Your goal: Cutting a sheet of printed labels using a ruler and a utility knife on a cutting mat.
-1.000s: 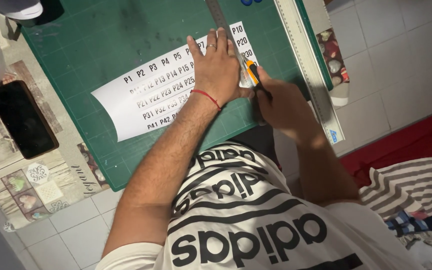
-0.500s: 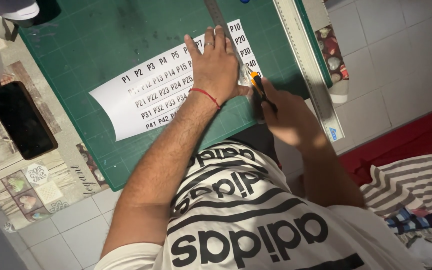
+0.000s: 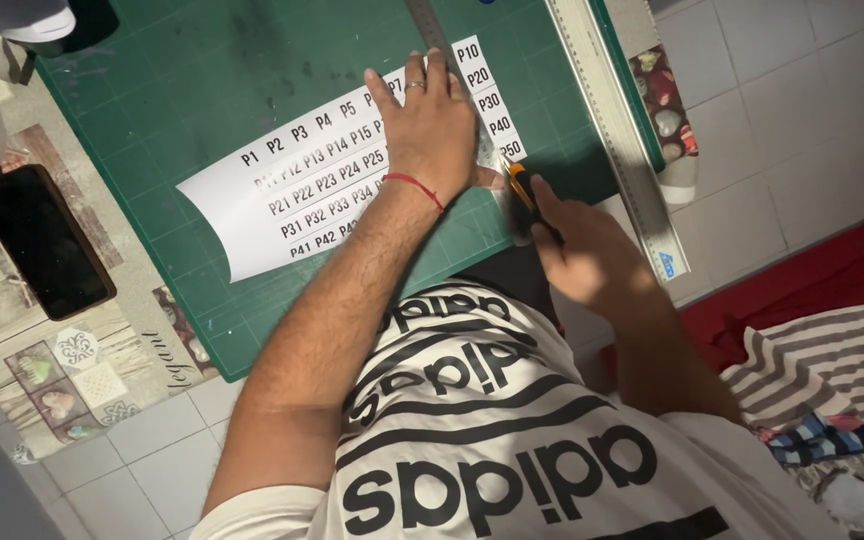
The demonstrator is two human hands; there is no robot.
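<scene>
1. The left hand [image 3: 432, 130] lies flat, fingers spread wide, pressing a narrow metal ruler [image 3: 430, 30] down onto a white printed sheet [image 3: 282, 200]. It grips nothing; it only bears down. A red thread bracelet [image 3: 417, 187] circles that wrist.
2. The right hand [image 3: 587, 255] is closed around an orange-and-black utility knife [image 3: 520, 195], whose tip sits at the near end of the ruler's edge, just beside the sheet's rightmost column of printed labels.
3. The sheet rests on a green cutting mat [image 3: 202, 90], its left end curling up slightly. The mat lies on a surface covered with a patterned cloth [image 3: 62, 370].
4. By my reading, the step in hand is a straight cut along the ruler, separating the right column from the rest, with the blade near the end of the stroke closest to the body.
5. The next move calls for steady downward pressure from the left hand so the ruler does not slip, and for the blade to stay tight against the ruler's edge, with the fingertips kept back from that edge.
6. A long pale straightedge [image 3: 617, 140] lies along the mat's right side, and a dark phone [image 3: 40, 240] rests well apart at the left.
</scene>
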